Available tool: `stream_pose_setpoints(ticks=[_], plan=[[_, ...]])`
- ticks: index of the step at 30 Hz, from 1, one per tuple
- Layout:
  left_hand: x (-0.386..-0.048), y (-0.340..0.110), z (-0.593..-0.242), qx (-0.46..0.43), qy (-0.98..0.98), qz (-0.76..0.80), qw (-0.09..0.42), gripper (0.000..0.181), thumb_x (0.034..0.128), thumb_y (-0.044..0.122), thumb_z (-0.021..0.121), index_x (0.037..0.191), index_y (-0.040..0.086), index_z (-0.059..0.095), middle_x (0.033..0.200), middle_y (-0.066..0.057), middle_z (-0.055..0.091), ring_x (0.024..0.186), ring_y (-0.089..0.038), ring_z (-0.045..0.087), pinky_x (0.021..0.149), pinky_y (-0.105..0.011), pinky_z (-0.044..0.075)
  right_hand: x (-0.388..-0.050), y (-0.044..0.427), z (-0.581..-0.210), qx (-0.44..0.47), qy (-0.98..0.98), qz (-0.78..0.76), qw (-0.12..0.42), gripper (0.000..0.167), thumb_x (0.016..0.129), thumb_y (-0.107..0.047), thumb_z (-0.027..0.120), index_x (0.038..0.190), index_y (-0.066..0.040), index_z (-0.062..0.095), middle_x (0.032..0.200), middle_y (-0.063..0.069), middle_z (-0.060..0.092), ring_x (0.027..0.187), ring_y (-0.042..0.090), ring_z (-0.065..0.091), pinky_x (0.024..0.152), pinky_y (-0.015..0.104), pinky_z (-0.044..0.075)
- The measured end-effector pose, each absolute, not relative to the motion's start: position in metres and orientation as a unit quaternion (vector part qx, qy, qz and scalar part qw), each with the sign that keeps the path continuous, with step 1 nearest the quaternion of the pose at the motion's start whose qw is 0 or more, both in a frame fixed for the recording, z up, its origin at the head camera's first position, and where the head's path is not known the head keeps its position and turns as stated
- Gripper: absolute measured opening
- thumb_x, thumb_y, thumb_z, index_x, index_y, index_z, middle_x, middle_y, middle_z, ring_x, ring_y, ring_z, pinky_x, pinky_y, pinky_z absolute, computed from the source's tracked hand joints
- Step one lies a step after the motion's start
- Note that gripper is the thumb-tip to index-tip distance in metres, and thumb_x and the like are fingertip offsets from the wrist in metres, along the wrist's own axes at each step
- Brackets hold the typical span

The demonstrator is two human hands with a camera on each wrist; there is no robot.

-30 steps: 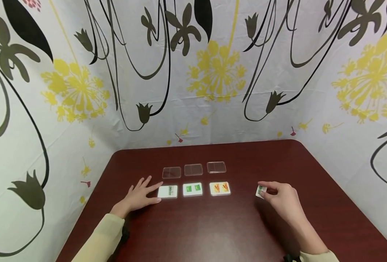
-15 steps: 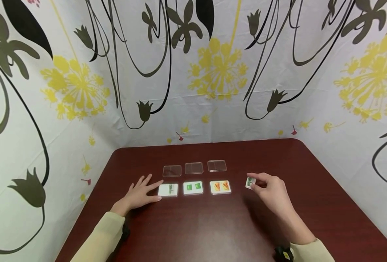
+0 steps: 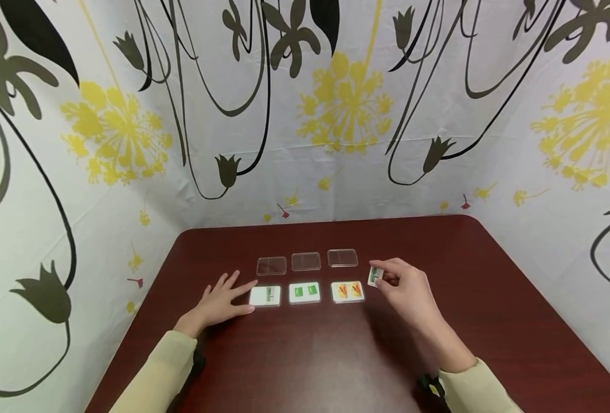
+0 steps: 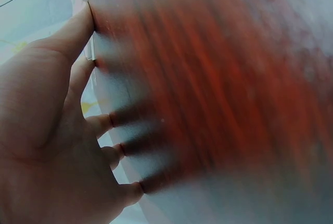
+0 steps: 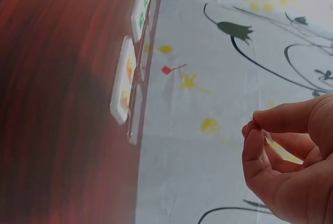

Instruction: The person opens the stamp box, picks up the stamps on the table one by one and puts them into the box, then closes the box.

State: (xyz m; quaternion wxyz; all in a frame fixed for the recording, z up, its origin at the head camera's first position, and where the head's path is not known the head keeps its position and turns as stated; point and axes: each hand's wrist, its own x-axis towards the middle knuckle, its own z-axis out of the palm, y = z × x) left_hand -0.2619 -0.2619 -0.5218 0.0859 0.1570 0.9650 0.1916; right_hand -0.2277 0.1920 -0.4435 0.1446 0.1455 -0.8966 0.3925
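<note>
My right hand [image 3: 408, 292] pinches a small white card with green print [image 3: 374, 276] between thumb and fingers, above the table and right of the cases. In the right wrist view the pinched card is hardly visible. With its fingers spread, my left hand [image 3: 217, 304] rests on the table. Its thumb and index fingertips touch the left end of a shallow white case [image 3: 257, 296], whose right half carries a green-printed picture. Beside that one lie a case with two green pictures [image 3: 304, 293] and a case with two orange pictures [image 3: 348, 292].
Behind them, three clear plastic trays [image 3: 271, 265] form a second row, each with a dividing line. The reddish-brown table [image 3: 305, 355] ends at a flower-patterned white cloth [image 3: 305, 172] at the back and sides.
My right hand has carried the small card leftward and a little away from me, closer to the case with orange pictures. The left hand has stayed where it was.
</note>
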Motion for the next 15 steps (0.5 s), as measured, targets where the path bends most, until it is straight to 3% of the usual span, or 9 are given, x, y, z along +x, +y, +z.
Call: stream_pose_setpoints(ticks=[6, 15], plan=[[-0.261, -0.261, -0.520, 0.153, 0.966, 0.188, 0.090, 0.076, 0.0921, 0.061, 0.062, 0.157, 0.030, 0.038, 0.166, -0.020, 0.012, 0.149, -0.050, 0.004, 0.107, -0.078, 0.007, -0.229, 0.177, -0.438, 0.158, -0.887, 0.408, 0.145, 0.037, 0.089, -0.001, 0.073, 0.117, -0.025, 0.073, 0.101, -0.006, 0.063, 0.075, 0.013, 0.060, 0.060, 0.029, 0.050], [-0.262, -0.261, -0.521, 0.149, 0.966, 0.187, 0.095, 0.076, 0.0924, 0.062, 0.062, 0.158, 0.032, 0.037, 0.167, -0.019, 0.010, 0.150, -0.049, 0.003, 0.108, -0.077, 0.006, -0.232, 0.158, -0.433, 0.187, -0.881, 0.407, 0.152, 0.042, 0.086, 0.003, 0.073, 0.121, -0.020, 0.073, 0.102, -0.006, 0.065, 0.074, 0.010, 0.061, 0.062, 0.029, 0.052]])
